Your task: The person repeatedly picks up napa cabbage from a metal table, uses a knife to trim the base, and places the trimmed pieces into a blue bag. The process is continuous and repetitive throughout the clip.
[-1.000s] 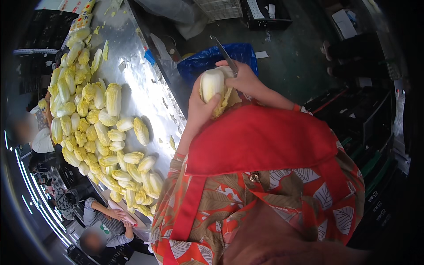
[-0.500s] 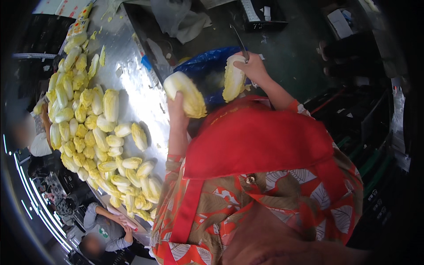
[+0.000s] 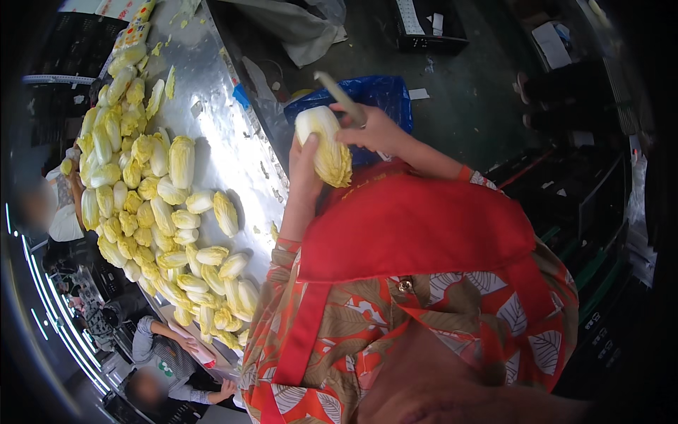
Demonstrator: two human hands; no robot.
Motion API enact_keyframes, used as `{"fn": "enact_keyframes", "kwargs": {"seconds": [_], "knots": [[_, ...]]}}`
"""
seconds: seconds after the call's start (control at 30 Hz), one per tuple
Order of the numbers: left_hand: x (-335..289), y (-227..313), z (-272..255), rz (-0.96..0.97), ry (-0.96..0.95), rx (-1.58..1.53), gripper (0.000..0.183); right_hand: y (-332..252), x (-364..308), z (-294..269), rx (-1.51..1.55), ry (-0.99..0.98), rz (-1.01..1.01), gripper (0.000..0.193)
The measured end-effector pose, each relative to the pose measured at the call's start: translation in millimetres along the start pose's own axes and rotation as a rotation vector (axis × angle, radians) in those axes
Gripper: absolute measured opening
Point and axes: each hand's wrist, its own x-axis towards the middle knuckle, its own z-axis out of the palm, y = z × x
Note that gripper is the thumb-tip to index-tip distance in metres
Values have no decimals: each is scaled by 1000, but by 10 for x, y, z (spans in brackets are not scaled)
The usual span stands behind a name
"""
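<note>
A Chinese cabbage, white at its base and yellow at its leafy end, is gripped in my left hand. The base points up and away from me. My right hand is closed around a knife, whose blade slants up and to the left, past the cabbage's base. Fingers of that hand touch or nearly touch the cabbage's right side. Beneath and behind both hands lies an opened blue plastic bag, largely hidden by them.
To the left, a shiny metal table carries a big heap of Chinese cabbages. Two people work along its far side. A black crate stands on the floor ahead, and dark stacked crates are at the right.
The pale leafy piece that was in my right hand is gone from it. That hand has moved left to the cabbage, swinging the knife leftward. My left hand shifted slightly right.
</note>
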Motion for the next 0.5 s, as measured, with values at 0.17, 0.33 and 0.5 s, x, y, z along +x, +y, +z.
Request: {"fn": "enact_keyframes", "kwargs": {"seconds": [0.17, 0.33, 0.5], "knots": [[-72, 9, 179, 58, 44, 137, 41, 136, 49, -89, -23, -32, -33, 65], [-102, 32, 132, 25, -19, 68, 45, 43, -31, -143, 25, -76, 74, 57], [-137, -23, 114, -33, 35, 107, 43, 278, 40, -22, -247, 147, -229, 43]]}}
